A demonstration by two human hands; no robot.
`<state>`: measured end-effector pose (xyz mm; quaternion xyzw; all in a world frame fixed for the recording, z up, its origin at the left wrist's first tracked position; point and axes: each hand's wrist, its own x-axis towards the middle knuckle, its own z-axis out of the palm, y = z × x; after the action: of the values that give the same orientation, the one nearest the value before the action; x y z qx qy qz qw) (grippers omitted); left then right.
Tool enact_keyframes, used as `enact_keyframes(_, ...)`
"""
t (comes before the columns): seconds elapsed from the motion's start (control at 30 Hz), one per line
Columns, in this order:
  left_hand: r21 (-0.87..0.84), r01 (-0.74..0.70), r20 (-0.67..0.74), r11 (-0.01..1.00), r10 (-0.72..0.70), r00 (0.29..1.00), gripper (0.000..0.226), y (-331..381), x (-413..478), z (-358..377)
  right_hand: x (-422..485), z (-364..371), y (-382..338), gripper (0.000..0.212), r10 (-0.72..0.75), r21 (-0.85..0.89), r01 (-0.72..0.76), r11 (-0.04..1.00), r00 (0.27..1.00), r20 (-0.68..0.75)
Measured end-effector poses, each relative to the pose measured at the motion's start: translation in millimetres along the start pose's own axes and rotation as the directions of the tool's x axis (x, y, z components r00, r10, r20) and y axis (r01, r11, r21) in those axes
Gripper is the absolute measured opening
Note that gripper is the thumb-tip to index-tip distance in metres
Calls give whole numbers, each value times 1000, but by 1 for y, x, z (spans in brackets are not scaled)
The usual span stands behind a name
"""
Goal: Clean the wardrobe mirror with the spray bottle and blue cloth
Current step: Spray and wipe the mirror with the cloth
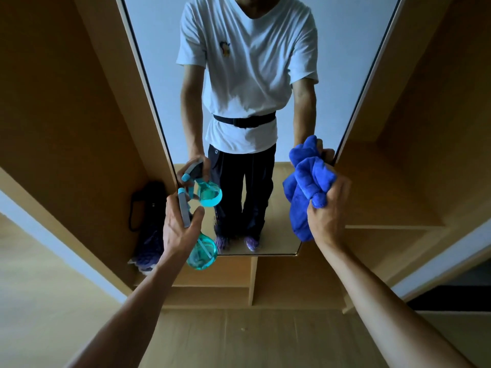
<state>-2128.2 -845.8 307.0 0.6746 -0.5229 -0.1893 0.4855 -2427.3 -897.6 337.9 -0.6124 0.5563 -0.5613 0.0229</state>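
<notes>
Before mirror [345, 62] | left hand [176, 232]: fingers [172, 205] curled round spray bottle [203, 251]; right hand [329, 208]: clamped on blue cloth [305, 181], fingertips hidden

You've got just one view: a wide-angle cam on your head, tilted forward and down, close in on the mirror [159, 49]. The glass sits right past where your left hand [178, 224] grips the bottle [202, 253] and your right hand [328, 208] the cloth [305, 181], with the floor [239, 341] below both grips.

Teal spray bottle [203, 252], grey head and blue nozzle pointed at the tall wardrobe mirror [252, 75]; bunched blue cloth [305, 187] at its right edge.
</notes>
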Motion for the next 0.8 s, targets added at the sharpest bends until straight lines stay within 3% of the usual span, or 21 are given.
enact_keyframes(0.07,7,1,11,1000,-1,1000,41,-1,0,-4,-4,14,-10,21,-16,35,14,999,997,69)
enact_keyframes(0.27,-13,48,57,999,-47,997,40,0,4,-20,-35,64,-75,33,-58,47,54,997,994,97)
enact_keyframes(0.47,-77,119,78,990,-113,991,37,-2,12,-33,-58,116,-120,50,-86,103,62,993,966,244)
enact_keyframes(0.8,-136,179,118,974,-163,979,43,-3,19,-39,-80,154,-154,40,-64,181,3,983,942,330)
